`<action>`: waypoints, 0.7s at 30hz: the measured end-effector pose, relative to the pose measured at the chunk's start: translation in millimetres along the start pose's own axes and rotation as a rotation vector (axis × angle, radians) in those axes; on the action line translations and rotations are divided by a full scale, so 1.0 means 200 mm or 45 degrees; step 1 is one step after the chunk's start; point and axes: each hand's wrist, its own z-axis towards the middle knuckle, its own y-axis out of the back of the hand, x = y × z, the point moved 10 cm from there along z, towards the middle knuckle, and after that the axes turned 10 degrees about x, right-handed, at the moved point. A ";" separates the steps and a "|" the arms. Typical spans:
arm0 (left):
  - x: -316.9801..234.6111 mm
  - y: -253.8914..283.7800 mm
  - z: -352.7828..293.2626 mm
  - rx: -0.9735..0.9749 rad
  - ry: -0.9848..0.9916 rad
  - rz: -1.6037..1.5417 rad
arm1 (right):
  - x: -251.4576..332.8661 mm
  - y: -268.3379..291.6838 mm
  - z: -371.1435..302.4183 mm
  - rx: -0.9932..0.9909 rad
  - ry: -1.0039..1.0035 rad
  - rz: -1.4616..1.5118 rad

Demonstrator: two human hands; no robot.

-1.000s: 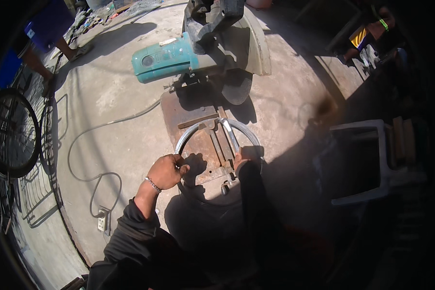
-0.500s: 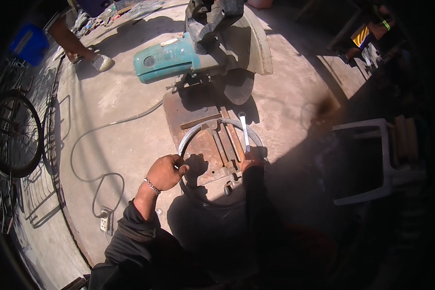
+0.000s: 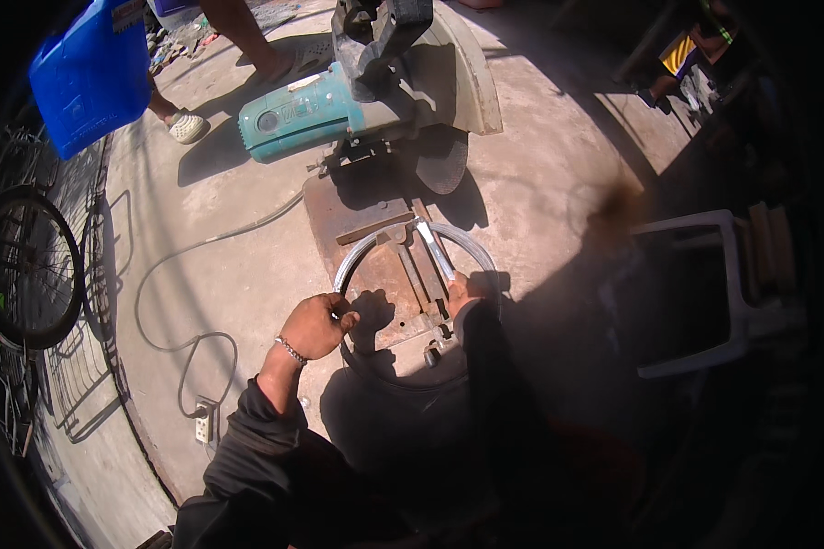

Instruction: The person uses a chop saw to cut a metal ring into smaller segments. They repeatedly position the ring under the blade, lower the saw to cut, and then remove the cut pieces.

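Note:
A bare metal wheel rim (image 3: 474, 240) lies across the rusty base (image 3: 325, 209) of a chop saw. My left hand (image 3: 318, 326) is closed on the rim's left side, thumb pointing inward. A silver wrench (image 3: 434, 245) is in my right hand (image 3: 463, 293), which is closed around its lower end inside the ring. The wrench's far end meets the top of the rim or sits just over it; I cannot tell which. Beyond the rim stands the chop saw (image 3: 299, 117), with a teal motor and a dark cutting disc (image 3: 442, 161).
A grey cord (image 3: 181, 247) loops left to a white socket strip (image 3: 205, 423). A spoked wheel (image 3: 29, 261) leans on a rack at far left. Another person's legs (image 3: 243, 41) stand behind the saw beside a blue container (image 3: 93, 78). At right is a white plastic chair (image 3: 725, 291).
My right hand has swung the wrench left and inward, bringing its far end to the rim's top. My left hand stays put. The blue container and the other person's legs show farther right.

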 end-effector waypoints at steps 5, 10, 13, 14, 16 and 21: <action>-0.01 0.02 -0.01 -0.030 -0.013 -0.016 | 0.11 0.00 -0.03 0.134 -0.286 -0.080; -0.03 0.00 0.02 -0.029 -0.029 0.004 | -0.11 -0.04 0.02 0.103 -0.221 -0.203; -0.02 0.03 0.00 -0.077 -0.032 -0.074 | -0.14 -0.01 0.05 0.151 -0.221 -0.043; -0.02 0.02 0.01 -0.083 -0.044 -0.093 | -0.15 0.01 0.04 0.104 -0.191 -0.011; -0.02 0.02 0.02 -0.103 -0.063 -0.125 | -0.13 0.05 -0.01 0.016 -0.136 0.055; -0.04 0.02 -0.01 -0.064 0.001 -0.019 | -0.02 -0.02 0.00 0.245 -0.366 -0.274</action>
